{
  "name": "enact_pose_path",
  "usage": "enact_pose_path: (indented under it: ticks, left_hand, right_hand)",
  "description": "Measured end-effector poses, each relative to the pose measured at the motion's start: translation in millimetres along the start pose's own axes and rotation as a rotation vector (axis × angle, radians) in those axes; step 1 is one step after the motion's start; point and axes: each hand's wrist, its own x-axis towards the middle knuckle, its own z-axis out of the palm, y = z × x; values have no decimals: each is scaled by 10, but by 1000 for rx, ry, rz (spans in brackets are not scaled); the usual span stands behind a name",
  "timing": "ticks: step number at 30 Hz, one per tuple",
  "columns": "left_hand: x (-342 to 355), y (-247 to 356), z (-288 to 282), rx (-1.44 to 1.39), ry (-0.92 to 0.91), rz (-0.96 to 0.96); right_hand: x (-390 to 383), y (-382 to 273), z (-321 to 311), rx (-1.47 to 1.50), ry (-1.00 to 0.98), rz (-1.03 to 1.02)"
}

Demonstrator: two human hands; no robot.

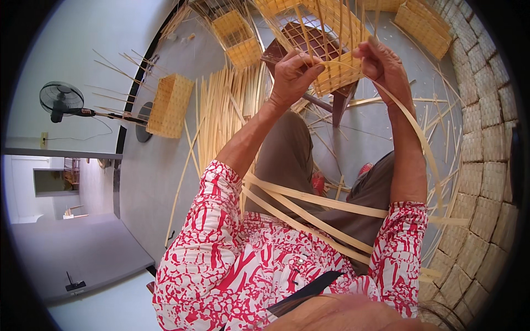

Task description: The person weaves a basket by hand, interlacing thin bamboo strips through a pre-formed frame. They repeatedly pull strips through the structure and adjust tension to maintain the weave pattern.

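A partly woven bamboo basket [338,77] rests on a dark reddish-brown wooden stool [343,99], its upright stakes standing loose at the top. My left hand [296,73] is at the basket's left corner, thumb and fingers pinched on a thin bamboo strip by the weave. At the right corner my right hand [385,67] is closed, fingertips raised by the stakes. The long bamboo strip [415,124] bends across the near wall, passes by my right hand and curves down beside my right forearm. The right fingers partly hide their grip on it.
Several loose bamboo strips [314,199] lie across my lap. More strips [223,105] cover the floor at left. A woven basket [170,106] stands near a floor fan [62,102]; another basket [237,38] is farther back. Stacked woven pieces [475,171] line the right side.
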Motion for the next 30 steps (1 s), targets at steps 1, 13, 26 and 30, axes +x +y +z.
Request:
enact_pose_path:
  ticks: [1,13,26,30]
  left_hand:
    - [11,24,-12,11,-21,11]
    - [67,100,42,-30,-47,-15]
    - [42,90,-8,9,-55,-40]
    - [37,72,-5,-18,-23,-38]
  right_hand:
    - [18,-33,109,-184,8,10]
    - [-159,-145,311,-531,65,-168]
    - [-127,-92,275,-647,382,-415]
    - [-63,-194,325,-567,613,-424]
